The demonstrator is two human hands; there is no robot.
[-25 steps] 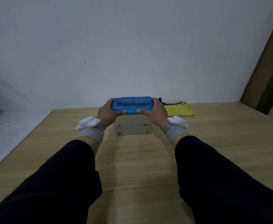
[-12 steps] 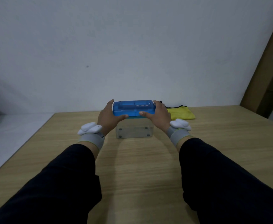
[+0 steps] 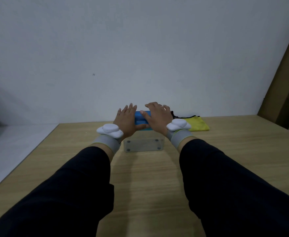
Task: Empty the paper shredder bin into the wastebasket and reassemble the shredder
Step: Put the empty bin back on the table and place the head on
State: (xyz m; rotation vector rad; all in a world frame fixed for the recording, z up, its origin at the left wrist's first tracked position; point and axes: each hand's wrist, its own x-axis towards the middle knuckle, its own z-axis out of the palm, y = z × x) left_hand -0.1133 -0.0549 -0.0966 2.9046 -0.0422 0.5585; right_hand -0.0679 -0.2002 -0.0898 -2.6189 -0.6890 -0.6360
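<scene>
The blue shredder head (image 3: 139, 119) sits on top of the clear bin (image 3: 143, 144), which stands on the wooden desk (image 3: 226, 151) near the wall. The left hand (image 3: 125, 119) and right hand (image 3: 156, 117) lie flat over the head, palms down, fingers (image 3: 131, 106) spread and not curled around anything. Both wrists carry grey bands with white sensors (image 3: 110, 130). A yellow pouch (image 3: 197, 123) lies on the desk just right of the right wrist.

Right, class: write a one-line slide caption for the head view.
Both hands, left and right, spread flat atop the blue shredder head on its clear bin, wooden table.
</scene>
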